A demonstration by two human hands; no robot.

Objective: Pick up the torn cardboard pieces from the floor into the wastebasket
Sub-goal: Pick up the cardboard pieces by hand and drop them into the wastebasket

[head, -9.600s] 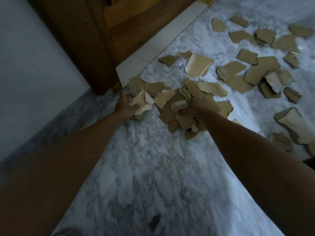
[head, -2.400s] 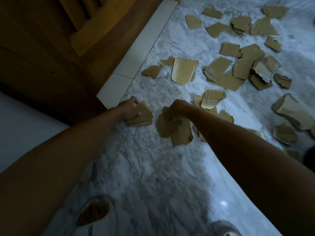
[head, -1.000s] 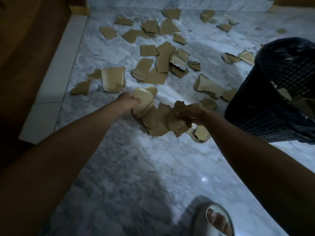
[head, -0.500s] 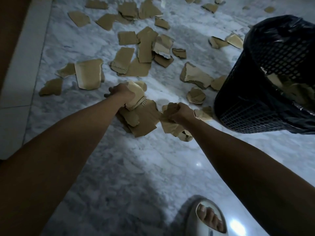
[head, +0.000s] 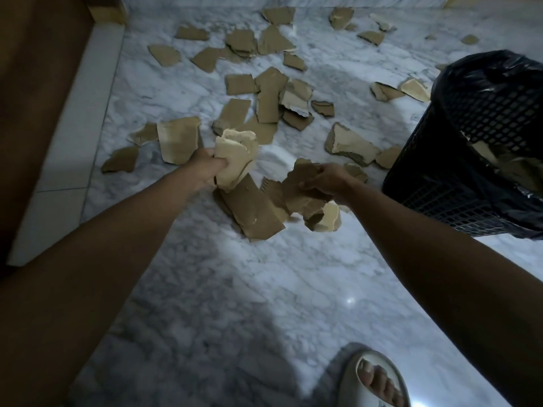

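Roughly at frame centre: two bunches of torn cardboard, one per hand, both held up off the marble floor (head: 235, 289). Left hand (head: 205, 168) fisted around a pale, curled wad (head: 235, 155), with a broad brown sheet (head: 252, 210) hanging below it; whether that sheet is in the same grip cannot be told. Right hand (head: 326, 179) clenched over a darker clump (head: 299, 186), smaller scraps dangling underneath, one pale piece (head: 330, 220) lowest. The two bunches overlap in view between the hands.

Loose pieces on the floor: about two dozen visible, exact count uncertain where they overlap. Three lie left of the left hand, the biggest a pale rectangle (head: 177, 139). A stacked cluster (head: 269, 98) of roughly eight sits above centre. About seven more are spread along the upper part of the frame. One large torn piece (head: 349, 143) and about two smaller ones lie just beside the basket's base; two more sit near its upper left side.

One wastebasket (head: 470, 118), black mesh with a black liner, at right of frame, tilted in this view, pale cardboard already inside. Right hand is near it, not over the rim.

One foot in a light slide sandal (head: 371, 380) at lower right. Wooden door (head: 32, 83) and white threshold strip (head: 82, 113) along the left edge.
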